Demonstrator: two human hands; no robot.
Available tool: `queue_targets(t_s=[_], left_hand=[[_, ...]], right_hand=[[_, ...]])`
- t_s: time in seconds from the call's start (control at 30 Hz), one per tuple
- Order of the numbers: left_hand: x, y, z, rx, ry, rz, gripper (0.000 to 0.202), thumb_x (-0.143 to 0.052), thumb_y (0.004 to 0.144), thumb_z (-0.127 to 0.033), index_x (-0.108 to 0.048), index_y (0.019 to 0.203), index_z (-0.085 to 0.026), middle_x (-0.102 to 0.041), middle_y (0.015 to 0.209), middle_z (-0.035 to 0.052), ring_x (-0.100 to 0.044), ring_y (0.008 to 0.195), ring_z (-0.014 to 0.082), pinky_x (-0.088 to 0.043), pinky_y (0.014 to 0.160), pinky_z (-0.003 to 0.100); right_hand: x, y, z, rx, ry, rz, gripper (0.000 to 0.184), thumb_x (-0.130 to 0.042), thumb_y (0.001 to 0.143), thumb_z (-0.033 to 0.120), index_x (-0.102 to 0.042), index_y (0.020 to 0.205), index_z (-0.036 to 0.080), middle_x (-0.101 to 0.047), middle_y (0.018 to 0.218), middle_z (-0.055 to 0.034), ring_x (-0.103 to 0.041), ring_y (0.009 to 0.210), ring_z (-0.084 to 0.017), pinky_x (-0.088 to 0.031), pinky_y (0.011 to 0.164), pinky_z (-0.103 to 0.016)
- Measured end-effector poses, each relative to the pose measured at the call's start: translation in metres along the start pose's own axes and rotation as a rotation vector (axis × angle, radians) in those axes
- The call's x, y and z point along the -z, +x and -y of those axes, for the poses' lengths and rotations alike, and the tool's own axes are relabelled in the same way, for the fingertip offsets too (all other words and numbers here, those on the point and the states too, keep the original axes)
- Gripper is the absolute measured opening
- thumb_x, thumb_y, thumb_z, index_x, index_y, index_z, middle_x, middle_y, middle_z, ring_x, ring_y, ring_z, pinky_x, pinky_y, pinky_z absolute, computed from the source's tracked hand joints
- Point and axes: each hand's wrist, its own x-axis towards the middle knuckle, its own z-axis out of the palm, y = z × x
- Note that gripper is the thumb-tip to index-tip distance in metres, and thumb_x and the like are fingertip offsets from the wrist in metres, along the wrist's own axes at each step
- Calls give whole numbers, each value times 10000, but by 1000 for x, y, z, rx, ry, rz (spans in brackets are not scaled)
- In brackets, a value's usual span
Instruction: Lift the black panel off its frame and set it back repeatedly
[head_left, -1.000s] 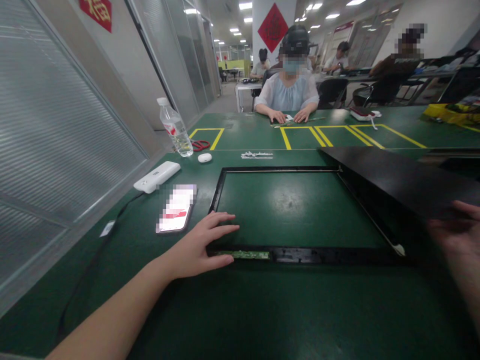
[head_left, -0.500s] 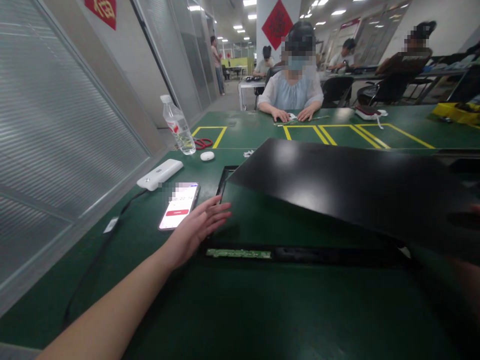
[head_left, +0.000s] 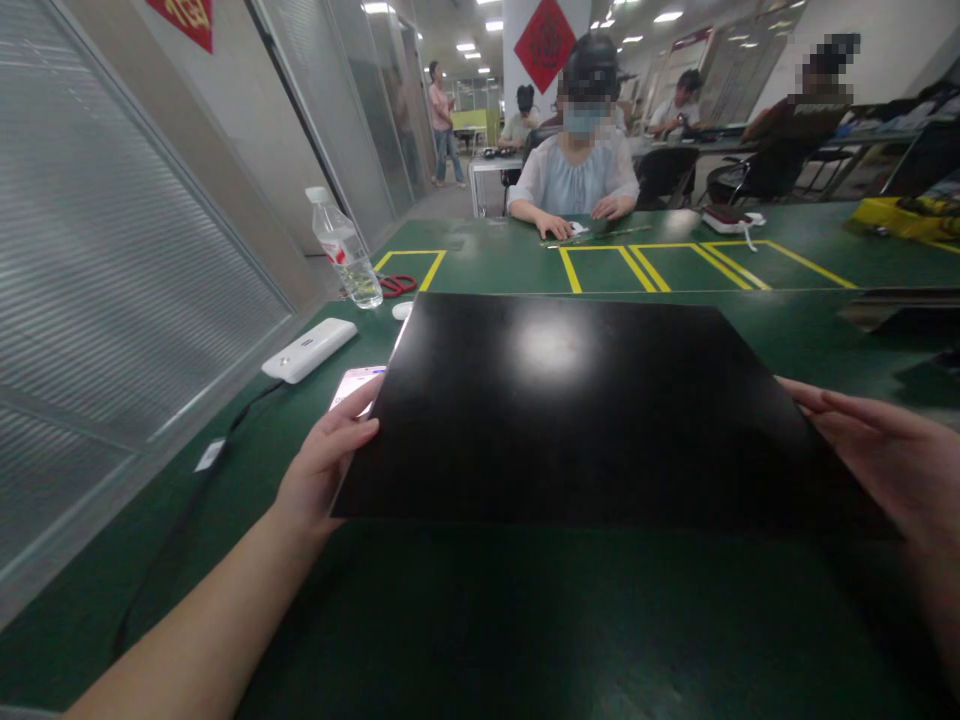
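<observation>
Both hands on the black panel (head_left: 585,410). Your left hand (head_left: 322,470) pinches its left edge near the close corner, thumb on top and fingers tucked beneath. Your right hand (head_left: 877,455) lies along the right edge with fingers stretched forward, and how much of it sits under the sheet cannot be made out. The panel is held flat and roughly level just above the green table (head_left: 525,620), glossy face up, with a ceiling light mirrored in it. What lies directly beneath it is hidden. The step in hand reads as carrying and positioning the sheet over the work area. By my judgement, any next move calls for keeping it level, holding even pressure on both edges, and keeping fingertips off the glossy face. The left edge hangs just beside a phone (head_left: 356,380), so mind that side. Further left are a white power bank (head_left: 309,349) with a dark cable (head_left: 225,430) trailing toward you, a water bottle (head_left: 341,250), red scissors (head_left: 397,285), and a small white case (head_left: 403,310) at the panel's far corner. Yellow tape lines (head_left: 637,265) mark bays across the far table. A seated person (head_left: 577,175) works opposite, with others at benches beyond. A glass partition (head_left: 112,300) runs along your left, and a red diamond hanging (head_left: 546,45) is on the pillar.
</observation>
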Motion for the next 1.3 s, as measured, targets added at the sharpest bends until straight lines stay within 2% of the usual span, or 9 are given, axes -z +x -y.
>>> queue_targets(t_s=[0.13,0.27,0.4,0.53,0.63,0.8,0.97,1.07,1.3], left_hand=[[-1,-2,-6,-85,22,-138,588,-834,799,-204,-745,1380,-213,-810,1321,74,-705,1318,342,-520,1191,456],[-2,1,-8,-134,27,-179,587,-828,800,-215,-745,1381,-197,-777,1394,64,-664,1371,335,-517,1191,417],[-1,3,-4,-100,37,-194,537,-836,798,-228,-768,1330,-198,-805,1333,65,-686,1336,334,-519,1183,426],[-1,4,-1,-71,43,-229,501,-855,771,-228,-795,1269,-223,-822,1289,56,-718,1286,331,-552,1140,420],[0,5,0,-49,47,-220,509,-852,778,-228,-789,1283,-229,-821,1292,55,-723,1278,335,-555,1137,429],[2,4,0,-47,45,-208,510,-851,795,-240,-780,1299,-229,-828,1274,46,-747,1238,317,-572,1116,407],[4,6,2,-31,56,-218,568,-873,764,-228,-773,1323,-220,-838,1249,54,-791,1139,294,-647,954,333],[4,8,7,6,93,-194,664,-890,757,-251,-729,1398,-192,-829,1269,86,-772,1189,339,-643,993,380],[4,15,25,101,115,-103,894,-936,737,-275,-590,1557,-182,-807,1311,138,-704,1309,398,-613,1071,458]], right_hand=[[-10,-2,8,-107,166,34,558,-680,689,392,-761,1211,214,-777,1184,-209,-778,1058,-371,-676,861,-529],[-15,-4,11,-78,247,26,534,-691,688,413,-744,1185,226,-762,1221,-237,-766,1101,-361,-663,886,-511],[-18,-7,9,-98,157,1,424,-731,633,375,-755,1038,254,-802,1140,-166,-760,1095,-294,-653,810,-369],[-18,-8,6,-56,55,-22,392,-780,601,386,-739,970,260,-820,1031,-114,-730,859,-211,-583,645,-255],[-20,-9,7,-42,33,-4,439,-778,617,417,-722,1020,252,-819,1057,-140,-631,663,-166,-519,546,-250],[-25,-15,14,-109,40,73,505,-729,629,486,-703,1074,249,-807,927,-153,-277,356,-63,-266,376,-260],[-27,-18,16,-135,13,66,492,-718,685,541,-702,1081,248,-804,1072,-194,-292,360,-49,-248,370,-244],[-25,-16,12,-144,3,51,431,-705,744,545,-693,1055,247,-804,1056,-179,-280,364,-35,-223,371,-217],[-19,-7,1,-56,-83,-26,480,-819,668,534,-671,994,214,-788,908,-143,-256,336,-11,-166,360,-190]])
